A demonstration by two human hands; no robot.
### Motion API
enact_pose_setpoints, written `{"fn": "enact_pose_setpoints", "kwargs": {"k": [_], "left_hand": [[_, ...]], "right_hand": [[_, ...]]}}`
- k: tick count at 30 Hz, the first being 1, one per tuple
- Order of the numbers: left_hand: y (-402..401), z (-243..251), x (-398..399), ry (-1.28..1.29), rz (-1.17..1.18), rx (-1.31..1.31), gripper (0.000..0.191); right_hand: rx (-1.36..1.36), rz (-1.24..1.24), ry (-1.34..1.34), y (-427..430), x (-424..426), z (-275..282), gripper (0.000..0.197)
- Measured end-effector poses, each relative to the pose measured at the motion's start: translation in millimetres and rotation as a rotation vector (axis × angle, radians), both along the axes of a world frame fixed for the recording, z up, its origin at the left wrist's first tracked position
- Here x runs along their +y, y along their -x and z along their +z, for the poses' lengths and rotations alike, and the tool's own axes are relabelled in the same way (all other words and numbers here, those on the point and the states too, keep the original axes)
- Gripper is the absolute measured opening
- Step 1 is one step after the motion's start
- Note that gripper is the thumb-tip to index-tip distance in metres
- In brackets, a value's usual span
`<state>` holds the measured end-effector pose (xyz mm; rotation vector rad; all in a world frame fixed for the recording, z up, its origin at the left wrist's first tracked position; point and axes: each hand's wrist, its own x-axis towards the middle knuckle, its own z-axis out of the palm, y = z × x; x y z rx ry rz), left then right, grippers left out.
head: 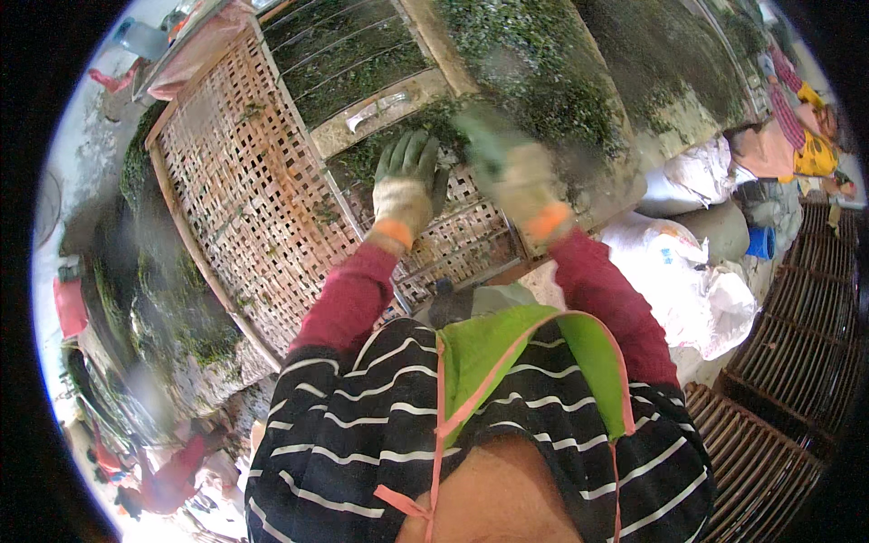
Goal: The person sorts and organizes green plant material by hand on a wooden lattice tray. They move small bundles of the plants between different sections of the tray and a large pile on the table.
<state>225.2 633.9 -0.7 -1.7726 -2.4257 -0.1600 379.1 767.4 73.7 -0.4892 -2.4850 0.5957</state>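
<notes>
My left hand (407, 180) wears a cream knit glove with green-coated fingers and an orange cuff. Its fingers reach forward flat onto dark green leafy plant matter (360, 159), and I see nothing gripped in it. My right hand (509, 166), gloved the same way, is motion-blurred over the right part of that leafy layer, so its finger pose cannot be made out. Beneath both hands lies a woven bamboo mat (468, 227) crossed by thin rods. A pale glossy strip (377, 112) rests on a wooden crossbar (380, 112) just beyond my left hand.
At left leans a large woven bamboo panel (237, 163) with a wooden rim. More leafy matter (529, 75) covers the surface ahead. White sacks (672, 265), a blue cup (762, 242) and brown slatted racks (801, 326) stand right. Another person's checked sleeve (786, 115) shows far right.
</notes>
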Motion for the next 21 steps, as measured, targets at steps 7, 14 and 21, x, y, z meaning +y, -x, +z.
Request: {"fn": "enact_pose_setpoints", "kwargs": {"k": [7,14,21], "left_hand": [[-24.4,20.0,21.4,-0.252,-0.077,-0.067,0.062],[-8.0,-9.3,39.4,-0.156,0.021,-0.159,0.061],[-13.0,16.3,-48.9,-0.168,0.105,-0.196,0.059]], "right_hand": [[-0.331,-0.559,-0.181,-83.4,118.1,-23.3,0.031],[0.573,-0.039,0.706,-1.7,70.8,109.8,0.026],[-0.006,0.15,0.915,71.3,25.0,29.4,0.039]]}}
